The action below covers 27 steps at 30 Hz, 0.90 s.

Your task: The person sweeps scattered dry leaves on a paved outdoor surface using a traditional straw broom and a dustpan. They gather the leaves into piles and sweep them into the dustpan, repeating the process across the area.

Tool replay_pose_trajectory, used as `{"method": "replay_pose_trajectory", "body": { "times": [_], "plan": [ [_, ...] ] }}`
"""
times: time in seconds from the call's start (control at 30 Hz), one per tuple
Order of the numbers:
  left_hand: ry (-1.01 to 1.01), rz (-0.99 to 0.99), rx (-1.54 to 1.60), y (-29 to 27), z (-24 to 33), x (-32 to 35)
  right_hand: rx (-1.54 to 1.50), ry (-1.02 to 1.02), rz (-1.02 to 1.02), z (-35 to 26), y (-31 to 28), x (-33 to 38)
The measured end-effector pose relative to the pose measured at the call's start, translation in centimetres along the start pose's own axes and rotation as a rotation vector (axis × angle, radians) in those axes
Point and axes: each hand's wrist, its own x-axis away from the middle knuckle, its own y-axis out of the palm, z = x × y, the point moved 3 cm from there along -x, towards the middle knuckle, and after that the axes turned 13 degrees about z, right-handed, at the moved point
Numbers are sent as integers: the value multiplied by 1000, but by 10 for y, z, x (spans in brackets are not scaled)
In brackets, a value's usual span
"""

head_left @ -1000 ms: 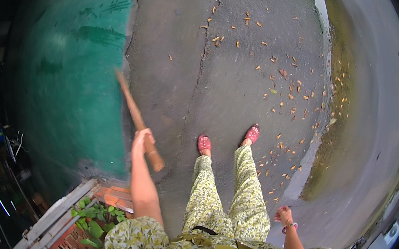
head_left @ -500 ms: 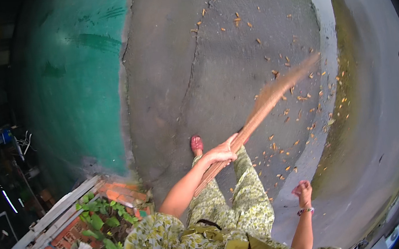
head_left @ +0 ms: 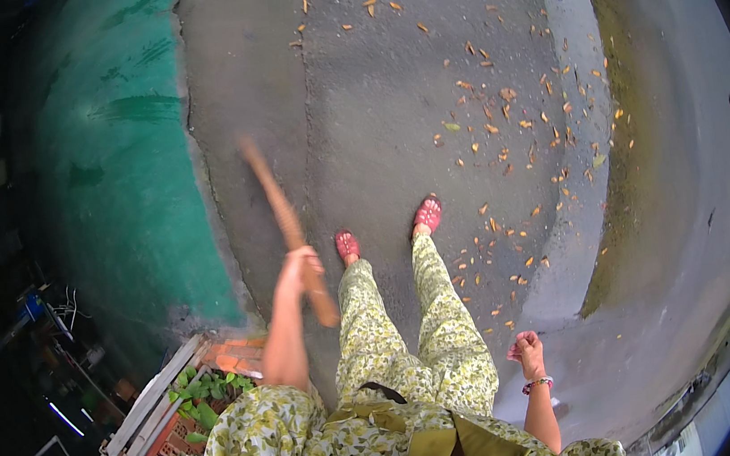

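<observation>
My left hand (head_left: 300,270) is closed round a brown stick broom (head_left: 275,195), gripping it near its thicker end. The broom slants up and to the left over the grey pavement, its far end smeared by motion. At the lower right my right hand (head_left: 529,353), with a beaded bracelet at the wrist, hangs with curled fingers and seems to hold nothing. Yellow-brown dry leaves (head_left: 507,95) lie scattered over the pavement to the right of the broom, apart from it.
My feet in red sandals (head_left: 427,213) stand on the cracked pavement (head_left: 356,152). A green painted surface (head_left: 130,183) runs along the left. Bricks (head_left: 240,357) and green plants (head_left: 203,390) sit at lower left. On the right, a pale concrete strip (head_left: 587,158) borders a mossy brown band (head_left: 626,108).
My left hand has swung the broom from right of my feet over to the left. My feet now stand farther apart, and my right hand has shifted slightly left.
</observation>
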Motion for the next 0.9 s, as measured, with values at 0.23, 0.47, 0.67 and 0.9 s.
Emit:
{"method": "replay_pose_trajectory", "body": {
  "times": [0.23, 0.47, 0.67, 0.9],
  "plan": [
    [171, -448, -699, 246, -216, 117, -119, 52, 92, 17, -2, 10],
    [24, -954, -907, 304, -98, 196, -197, -102, 36, -16, 10, 30],
    [612, -620, -829, 182, -6, 238, -228, -79, 83, -7, 0, 15],
    [441, 83, -226, 37, 110, 152, -332, -159, 57, -62, 31, 44]
  ]
}}
